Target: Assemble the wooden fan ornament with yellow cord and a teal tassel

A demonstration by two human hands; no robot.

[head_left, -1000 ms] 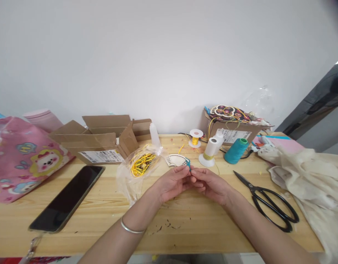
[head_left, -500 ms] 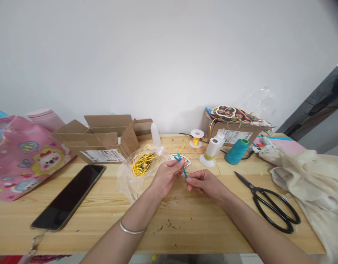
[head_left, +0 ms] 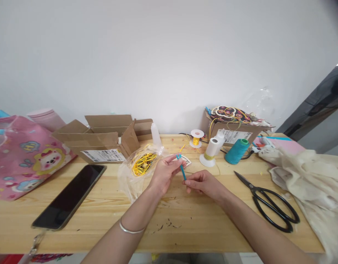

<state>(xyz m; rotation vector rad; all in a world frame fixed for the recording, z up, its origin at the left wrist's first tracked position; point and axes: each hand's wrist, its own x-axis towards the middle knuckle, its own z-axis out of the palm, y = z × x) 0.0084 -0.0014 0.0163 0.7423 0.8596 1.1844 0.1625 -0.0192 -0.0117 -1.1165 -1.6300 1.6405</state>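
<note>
Over the table [head_left: 204, 231], inward-angled hands [head_left: 164, 173] [head_left: 202, 181] pinch a teal strip [head_left: 183, 172].

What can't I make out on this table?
All in the head view:
Narrow teal strip: lower end hidden in the right hand.
Flat cream piece with dark outlines: partly behind the left hand.
Open brown cardboard box: its front wall hides its bottom.
White label on that box: lettering too small to read.
Pink cartoon-print bag: cut off by the left edge.

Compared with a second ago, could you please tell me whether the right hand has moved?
Yes; judged against the tall white spool, the right hand has shifted slightly left and toward the person.
</note>
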